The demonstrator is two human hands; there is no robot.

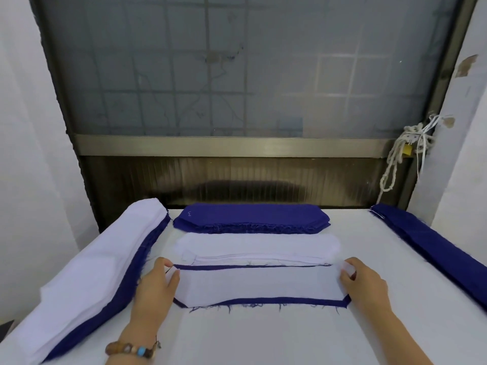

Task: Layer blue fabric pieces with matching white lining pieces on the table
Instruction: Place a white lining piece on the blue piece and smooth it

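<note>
The white lining piece [261, 283] lies on the blue fabric piece [263, 301], long axis left-to-right, with left hand [155, 284] and right hand [366, 284] each pinching its nearer end.

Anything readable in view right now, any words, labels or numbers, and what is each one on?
No readable text anywhere.
Blue fabric stack: small white squiggle near its left end, too small to read as a letter or number.
Padlock among the cords: any marking too small to read.

A lining piece [258, 284] lies on a fabric piece [263, 301]. Behind sits the lining stack [258, 246], then the fabric stack [250, 214]; layered pile [79, 280] left, fabric pile [434, 246] right.
</note>
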